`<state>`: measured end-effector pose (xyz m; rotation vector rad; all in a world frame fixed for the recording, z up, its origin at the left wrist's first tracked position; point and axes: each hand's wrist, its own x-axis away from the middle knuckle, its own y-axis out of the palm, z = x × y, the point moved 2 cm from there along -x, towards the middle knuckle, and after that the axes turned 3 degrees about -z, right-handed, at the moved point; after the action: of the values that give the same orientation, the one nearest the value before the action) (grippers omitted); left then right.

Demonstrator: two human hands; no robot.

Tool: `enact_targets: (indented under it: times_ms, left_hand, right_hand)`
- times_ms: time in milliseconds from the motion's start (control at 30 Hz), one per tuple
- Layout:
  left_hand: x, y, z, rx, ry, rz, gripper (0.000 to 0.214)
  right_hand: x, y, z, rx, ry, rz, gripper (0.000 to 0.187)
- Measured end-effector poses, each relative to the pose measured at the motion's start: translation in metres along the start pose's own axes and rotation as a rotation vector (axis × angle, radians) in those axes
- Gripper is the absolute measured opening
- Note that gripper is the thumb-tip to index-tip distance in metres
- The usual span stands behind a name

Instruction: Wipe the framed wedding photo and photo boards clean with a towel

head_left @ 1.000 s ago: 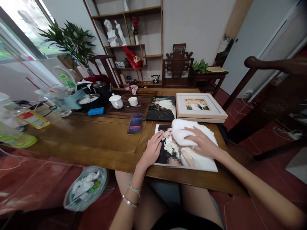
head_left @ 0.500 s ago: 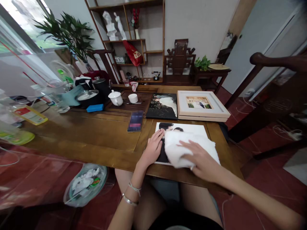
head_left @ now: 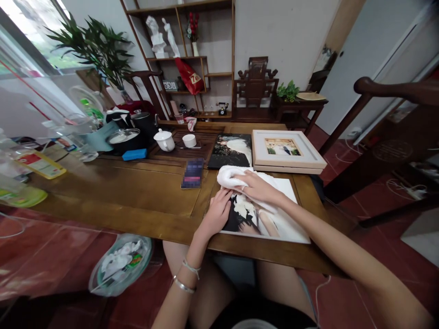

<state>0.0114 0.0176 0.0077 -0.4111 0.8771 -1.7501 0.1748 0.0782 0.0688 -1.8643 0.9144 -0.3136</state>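
Observation:
A photo panel [head_left: 290, 224] with a picture of people lies flat on the wooden table in front of me. My left hand [head_left: 218, 211] rests on its left edge, fingers stretched out and holding nothing. My right hand [head_left: 257, 186] presses a bunched white cloth [head_left: 227, 175] onto the panel's upper left corner. The cloth hides the top of the picture. Just beyond it lie a dark photo panel [head_left: 219, 157] and a pale framed picture [head_left: 303, 157]. A phone [head_left: 192, 173] lies left of my hands.
On the table's left stand a white lidded cup [head_left: 163, 140], a small white bowl [head_left: 189, 140], a blue sponge-like block [head_left: 135, 154], a dark pot [head_left: 125, 140] and several bottles. A lined waste bin [head_left: 123, 265] sits on the floor. A dark wooden chair [head_left: 394, 137] stands at the right.
My right hand has moved the white cloth up and left, from the panel's middle to its upper left corner. More of the lower picture shows. My left hand stays at the left edge.

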Motion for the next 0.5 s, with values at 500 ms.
enact_targets:
  times_ms: [500]
  left_hand:
    - [0.001, -0.003, 0.003, 0.037, 0.027, -0.017, 0.047]
  right_hand:
    - [0.133, 0.011, -0.042, 0.202, -0.143, -0.036, 0.052]
